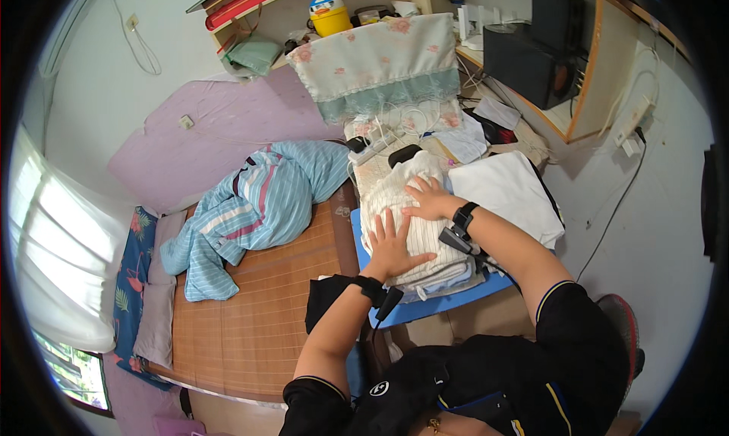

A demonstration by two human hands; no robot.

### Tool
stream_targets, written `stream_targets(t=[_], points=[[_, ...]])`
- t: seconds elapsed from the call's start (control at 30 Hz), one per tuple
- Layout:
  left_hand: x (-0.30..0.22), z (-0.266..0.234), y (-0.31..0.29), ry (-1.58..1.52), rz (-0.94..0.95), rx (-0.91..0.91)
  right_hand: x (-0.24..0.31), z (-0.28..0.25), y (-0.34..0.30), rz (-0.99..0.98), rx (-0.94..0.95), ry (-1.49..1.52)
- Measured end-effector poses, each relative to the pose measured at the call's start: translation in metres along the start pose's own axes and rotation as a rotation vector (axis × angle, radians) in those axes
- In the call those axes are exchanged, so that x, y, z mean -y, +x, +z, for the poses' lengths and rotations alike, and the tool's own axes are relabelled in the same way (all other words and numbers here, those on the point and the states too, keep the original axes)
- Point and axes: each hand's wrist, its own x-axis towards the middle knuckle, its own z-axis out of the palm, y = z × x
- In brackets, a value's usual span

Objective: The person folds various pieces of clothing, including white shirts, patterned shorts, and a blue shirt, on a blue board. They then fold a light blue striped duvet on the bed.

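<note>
A cream ribbed knit garment (387, 191) lies on top of a stack of folded clothes (448, 278), which rests on a blue surface (425, 309). My left hand (393, 248) presses flat on the knit's near part, its fingers spread. Farther up and to the right, my right hand (430, 199) also lies on the knit with fingers stretched out. Neither hand grips the cloth. Just right of the stack is a folded white cloth (504, 194). Each wrist wears a black strap with a small dark device attached.
On the left, a bed with a brown woven mat (250, 314) holds a crumpled blue striped blanket (266, 204). Beyond the stack sit a power strip (370, 147) with cables and a dark rounded object (404, 156). A black cloth (328, 299) lies beside my left forearm.
</note>
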Motion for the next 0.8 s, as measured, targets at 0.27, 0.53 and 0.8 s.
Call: stream_targets(t=[0.27,0.53,0.8], points=[[-0.004,0.018,0.009,-0.001,0.025,-0.028,-0.034,0.033,0.016,-0.033,0.036,0.147],[-0.008,0.005,0.002,0.024,-0.003,0.017,-0.011,0.006,-0.003,0.002,-0.018,-0.03],[0.031,-0.019,-0.002,-0.465,0.296,-0.13,0.068,-0.023,-0.035,-0.227,-0.364,0.028]])
